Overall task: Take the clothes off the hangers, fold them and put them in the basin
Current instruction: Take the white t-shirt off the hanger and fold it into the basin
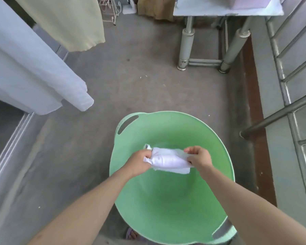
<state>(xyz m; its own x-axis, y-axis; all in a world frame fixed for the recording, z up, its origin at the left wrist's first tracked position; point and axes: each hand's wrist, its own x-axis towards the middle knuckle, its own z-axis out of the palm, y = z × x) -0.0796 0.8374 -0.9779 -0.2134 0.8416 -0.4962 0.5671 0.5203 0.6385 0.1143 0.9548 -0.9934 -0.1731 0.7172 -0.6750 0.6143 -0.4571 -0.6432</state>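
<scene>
Left hand [140,162] and right hand [200,159] each gripped one end of a folded white garment [168,160], fingers curled round it, holding it between them over the inside of the green basin [166,200]; whether it touched the bottom could not be told. Nothing else lay in the basin below the hands, so this looked like the first piece going in. Up and left of the left hand, a pale blue garment [30,71] and a cream garment [69,22] hung unfolded, so most work remained.

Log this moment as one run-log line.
left grip: holds folded white cloth | right grip: holds same cloth | cloth: over green basin
</scene>
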